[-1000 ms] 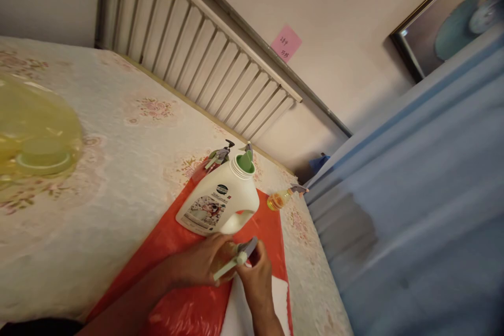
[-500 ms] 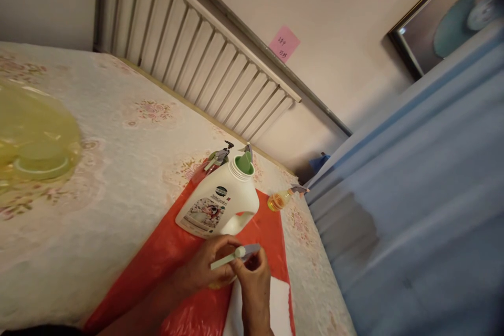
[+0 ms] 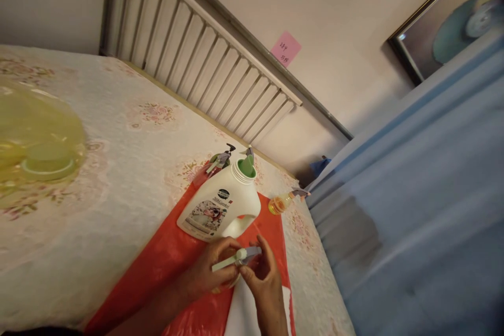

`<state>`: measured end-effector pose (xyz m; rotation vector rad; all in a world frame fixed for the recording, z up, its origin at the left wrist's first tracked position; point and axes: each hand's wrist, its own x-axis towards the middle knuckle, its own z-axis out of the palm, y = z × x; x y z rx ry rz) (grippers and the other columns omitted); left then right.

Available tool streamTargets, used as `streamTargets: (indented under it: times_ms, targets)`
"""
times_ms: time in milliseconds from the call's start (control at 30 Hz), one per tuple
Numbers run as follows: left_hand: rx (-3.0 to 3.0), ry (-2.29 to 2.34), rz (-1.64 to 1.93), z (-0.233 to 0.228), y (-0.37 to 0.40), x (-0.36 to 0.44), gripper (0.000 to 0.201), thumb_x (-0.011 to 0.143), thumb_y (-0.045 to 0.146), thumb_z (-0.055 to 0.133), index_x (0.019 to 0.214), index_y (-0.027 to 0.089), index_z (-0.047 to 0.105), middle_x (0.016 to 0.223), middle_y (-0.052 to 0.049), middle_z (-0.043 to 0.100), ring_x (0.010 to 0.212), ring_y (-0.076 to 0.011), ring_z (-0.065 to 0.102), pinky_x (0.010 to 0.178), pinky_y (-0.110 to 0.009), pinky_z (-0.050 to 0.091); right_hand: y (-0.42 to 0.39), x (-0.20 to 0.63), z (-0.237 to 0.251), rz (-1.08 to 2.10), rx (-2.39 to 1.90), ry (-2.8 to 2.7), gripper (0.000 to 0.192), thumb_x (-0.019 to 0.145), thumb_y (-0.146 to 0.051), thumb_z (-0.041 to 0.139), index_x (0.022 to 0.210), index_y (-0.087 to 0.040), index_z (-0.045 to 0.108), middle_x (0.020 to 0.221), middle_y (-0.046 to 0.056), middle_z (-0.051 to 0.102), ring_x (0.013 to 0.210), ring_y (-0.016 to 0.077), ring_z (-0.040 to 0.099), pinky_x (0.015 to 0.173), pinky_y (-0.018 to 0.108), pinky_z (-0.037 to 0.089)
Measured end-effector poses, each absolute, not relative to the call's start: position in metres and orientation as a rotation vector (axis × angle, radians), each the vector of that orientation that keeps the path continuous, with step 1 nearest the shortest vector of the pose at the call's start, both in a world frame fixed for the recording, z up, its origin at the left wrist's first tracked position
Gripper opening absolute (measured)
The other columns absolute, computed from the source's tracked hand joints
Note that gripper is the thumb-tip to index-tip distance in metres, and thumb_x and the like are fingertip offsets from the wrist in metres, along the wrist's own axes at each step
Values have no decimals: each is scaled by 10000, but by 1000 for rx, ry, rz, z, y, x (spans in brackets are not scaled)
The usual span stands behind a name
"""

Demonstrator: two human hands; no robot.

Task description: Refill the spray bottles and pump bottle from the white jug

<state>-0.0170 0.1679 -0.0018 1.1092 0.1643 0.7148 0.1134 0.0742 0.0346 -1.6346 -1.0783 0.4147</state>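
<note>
One small bottle (image 3: 279, 202) holds amber liquid beside the open white jug (image 3: 219, 208).

L forearm comes in from the lower left, running up and to the right; L hand (image 3: 208, 273) sits w/ fingers curled, thumb and fingertips pinched shut. R forearm rises from the bottom edge, nearly vertical — R hand (image 3: 264, 278) has its back to the camera, wrist bent a little to the left, thumb and index tips closed together at upper left, other fingers loosely fanned upward. The two hands meet fingertip to fingertip — touching or just about, can't tell which.
</note>
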Motion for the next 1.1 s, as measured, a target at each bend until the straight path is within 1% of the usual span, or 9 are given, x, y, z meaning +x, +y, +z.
streamTargets:
  times_ms: [100,200,267,500,600,700,900,967,1100]
  targets:
    - [1110,192,691,-2,168,-18,261,756,251,668,990,206,562,813,37,640,545,-82,492,509,-213,370,76,118,45,520,-1661,-1102,579,682,-209,771,1241,-220,620,1198,93,683,1041,265,652,914,392,514]
    - [1111,276,713,-4,168,-15,240,701,165,655,930,199,592,816,43,632,592,-92,527,542,-217,400,80,114,55,520,-1716,-1155,309,670,-172,750,974,-198,698,949,43,724,885,235,658,832,350,516]
    - [1105,306,759,-5,169,-12,240,634,93,647,848,193,609,770,47,617,654,-116,560,583,-227,429,83,109,60,465,-1754,-1167,173,663,-165,738,818,-191,667,795,2,682,773,205,630,737,303,508]
    - [1004,183,746,-3,168,-5,314,592,139,668,887,205,580,762,13,677,714,-179,634,612,-278,472,89,94,65,336,-1877,-1251,187,649,-129,665,825,-191,667,757,-12,629,674,169,557,624,249,451]
    - [974,198,713,-6,166,-4,319,610,139,691,905,197,584,765,16,678,655,-146,615,558,-245,432,90,92,63,276,-1936,-1214,84,645,-152,674,700,-196,628,659,-37,560,617,155,519,579,241,423]
    - [934,206,680,-12,164,-1,326,632,164,709,918,201,556,691,51,641,485,-81,513,453,-208,347,90,89,57,197,-1976,-1136,179,630,-197,716,611,-217,539,566,-67,491,544,137,469,507,230,382]
    - [886,176,674,-19,162,4,277,650,181,662,835,245,466,555,111,556,353,-49,383,389,-195,285,85,85,48,190,-1923,-1067,211,669,-300,744,637,-225,549,567,-57,516,539,143,456,496,239,390]
    - [891,165,662,-17,163,3,272,651,184,664,840,241,476,532,113,547,341,-49,376,384,-194,288,80,90,50,361,-1870,-1122,180,674,-312,746,767,-201,639,653,-32,577,607,162,510,557,247,426]
    - [919,122,607,-10,164,-3,251,642,182,665,837,216,512,578,88,587,347,-47,396,374,-192,290,73,108,63,784,-1630,-1287,347,713,-410,753,985,-201,698,826,4,632,760,190,557,694,272,452]
